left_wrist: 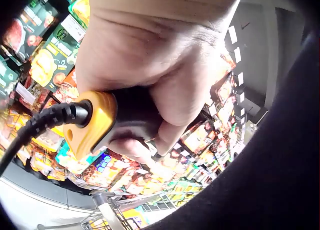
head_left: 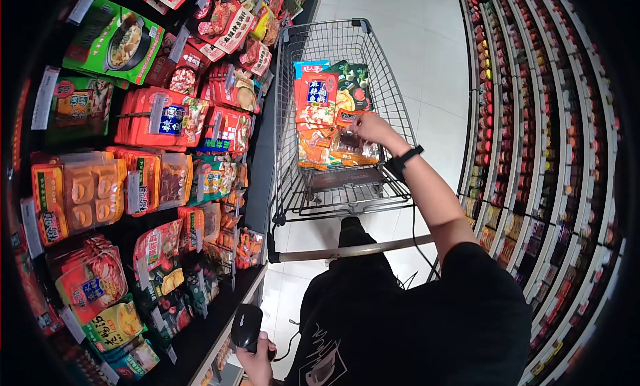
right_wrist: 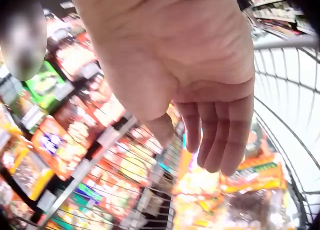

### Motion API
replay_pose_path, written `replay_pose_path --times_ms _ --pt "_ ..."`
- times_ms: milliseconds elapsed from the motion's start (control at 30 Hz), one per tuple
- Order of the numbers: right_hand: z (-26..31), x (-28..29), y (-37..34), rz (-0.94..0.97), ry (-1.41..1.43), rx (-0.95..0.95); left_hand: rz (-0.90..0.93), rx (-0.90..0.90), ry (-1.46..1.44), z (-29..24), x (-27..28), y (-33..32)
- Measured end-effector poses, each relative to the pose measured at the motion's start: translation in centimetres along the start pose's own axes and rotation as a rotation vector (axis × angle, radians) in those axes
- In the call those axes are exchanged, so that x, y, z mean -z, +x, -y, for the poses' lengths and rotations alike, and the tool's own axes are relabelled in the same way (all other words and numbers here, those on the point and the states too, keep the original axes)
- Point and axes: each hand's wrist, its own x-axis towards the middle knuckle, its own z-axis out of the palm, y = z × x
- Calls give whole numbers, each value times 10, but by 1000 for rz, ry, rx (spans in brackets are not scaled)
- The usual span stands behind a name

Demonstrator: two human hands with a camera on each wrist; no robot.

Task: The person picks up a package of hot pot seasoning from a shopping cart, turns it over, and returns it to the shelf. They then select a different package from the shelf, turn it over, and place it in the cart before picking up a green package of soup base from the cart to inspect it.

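Orange and brown, the packet [head_left: 353,145] lies in the cart [head_left: 360,250], on the near side of the right hand [head_left: 375,130], fingers loosely extended, long axis roughly near to far, I see remotely; the farther left hand [head_left: 257,365] grips a scanner [head_left: 247,326].

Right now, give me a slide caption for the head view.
Supermarket aisle: right hand over food packets in a shopping cart, left hand gripping a black scanner.

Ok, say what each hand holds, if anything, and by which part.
The left hand grips a corded device by its black handle, just beside the yellow cable end. The right hand holds nothing: its fingers point down over packets.
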Motion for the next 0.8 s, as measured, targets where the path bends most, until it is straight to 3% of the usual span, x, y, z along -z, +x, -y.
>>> replay_pose_path --times_ms 67,100,133,200,300,333,400,500,533,600,667,767,800 --pt "-55 -26 76 87 37 -219 -41 68 20 -16 -5 -3" --pt "-85 -44 106 122 -77 -272 -51 94 10 -15 -2 -3" --pt "-96 -48 106 178 61 -277 -62 119 -2 -17 -3 -2" --pt "-182 -110 157 200 -17 -411 -104 154 101 -38 -10 -2" --pt "-223 -149 191 337 -150 -302 -164 246 166 -55 -16 -1" --pt "-284 -196 220 205 26 -179 -174 256 109 -57 -19 3" --pt "-238 -183 197 295 387 -509 -189 275 2 -56 -19 5" --pt "-300 -245 230 33 592 -526 -241 260 62 -73 -31 10" --pt "-288 -242 226 -66 665 -525 -271 249 78 -80 -35 11" --pt "-249 -219 211 -55 393 -575 -267 277 69 -76 -32 15" --pt "-201 -202 185 -148 916 -626 -247 321 61 -71 -25 13" --pt "-218 -207 207 -54 590 -678 -190 326 49 -57 -16 13" --pt "-212 -198 202 -32 700 -662 -171 282 55 -43 -12 16"
